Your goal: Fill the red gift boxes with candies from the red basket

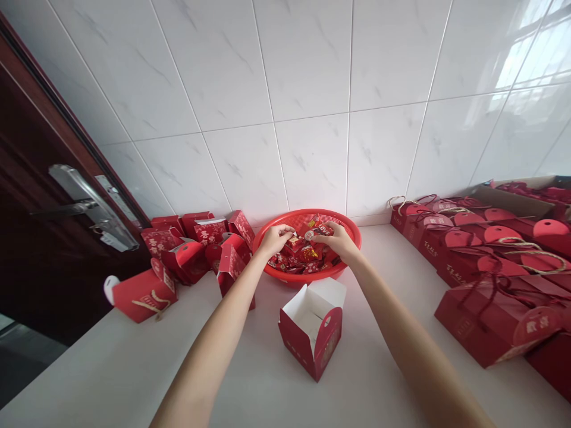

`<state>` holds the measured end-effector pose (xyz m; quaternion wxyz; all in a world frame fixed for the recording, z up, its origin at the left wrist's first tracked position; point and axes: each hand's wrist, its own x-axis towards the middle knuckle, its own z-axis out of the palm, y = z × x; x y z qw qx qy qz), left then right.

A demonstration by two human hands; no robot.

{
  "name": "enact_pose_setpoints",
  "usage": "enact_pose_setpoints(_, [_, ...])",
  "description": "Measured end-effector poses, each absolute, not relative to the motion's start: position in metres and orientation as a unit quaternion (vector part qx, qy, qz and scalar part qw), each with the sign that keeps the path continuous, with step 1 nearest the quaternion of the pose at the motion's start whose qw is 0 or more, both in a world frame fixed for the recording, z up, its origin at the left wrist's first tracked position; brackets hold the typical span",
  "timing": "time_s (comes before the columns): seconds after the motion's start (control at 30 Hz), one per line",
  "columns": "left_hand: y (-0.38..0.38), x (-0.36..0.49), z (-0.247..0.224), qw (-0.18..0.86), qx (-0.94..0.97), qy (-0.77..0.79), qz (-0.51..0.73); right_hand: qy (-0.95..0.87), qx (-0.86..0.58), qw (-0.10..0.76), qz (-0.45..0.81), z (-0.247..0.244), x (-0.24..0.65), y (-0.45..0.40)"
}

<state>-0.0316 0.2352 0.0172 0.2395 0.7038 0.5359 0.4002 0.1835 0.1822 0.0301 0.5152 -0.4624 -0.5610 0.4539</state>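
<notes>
A round red plastic basket (307, 215) stands against the tiled wall, with red and gold wrapped candies (307, 254) in it. Over its left part is my left hand (275, 240), thumb and fingertips pinched together at a small wrapped piece that is hard to make out. My right hand (338, 241) reaches in from the right, its thumb and fingers closed on a candy wrapper near the middle of the pile. Between my forearms, in front of the basket, an open red box (312, 330) with a white inside stands upright; no candy shows in it.
Several red boxes (187, 261) cluster at the left, one lying on its side (145, 294). Rows of closed red boxes with cords (499, 315) fill the right side, before a brown carton (513, 201). A dark door (27, 178) borders the left.
</notes>
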Motion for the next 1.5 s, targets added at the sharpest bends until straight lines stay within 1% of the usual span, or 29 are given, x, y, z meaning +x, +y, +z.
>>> enact_pose_setpoints(0.23, [0.231,-0.029,0.019,0.278,0.714,0.504,0.399,-0.565,-0.454,0.516,0.457,0.029,0.183,0.183])
enact_pose_setpoints(0.53, [0.229,-0.027,0.021,0.301,0.717,0.479,0.407,-0.569,-0.457,0.513,0.451,0.027,0.183,0.185])
enact_pose_setpoints(0.77, [0.226,-0.028,0.022,0.309,0.717,0.465,0.417,-0.560,-0.471,0.516,0.445,0.026,0.184,0.185])
enact_pose_setpoints(1.23, [0.223,-0.027,0.025,0.325,0.706,0.461,0.428,-0.549,-0.460,0.512,0.474,0.024,0.184,0.188])
enact_pose_setpoints(1.37, [0.221,-0.028,0.027,0.334,0.696,0.466,0.432,-0.561,-0.453,0.506,0.472,0.023,0.184,0.188])
enact_pose_setpoints(1.5, [0.216,-0.026,0.030,0.346,0.694,0.458,0.435,-0.564,-0.450,0.481,0.497,0.023,0.185,0.189])
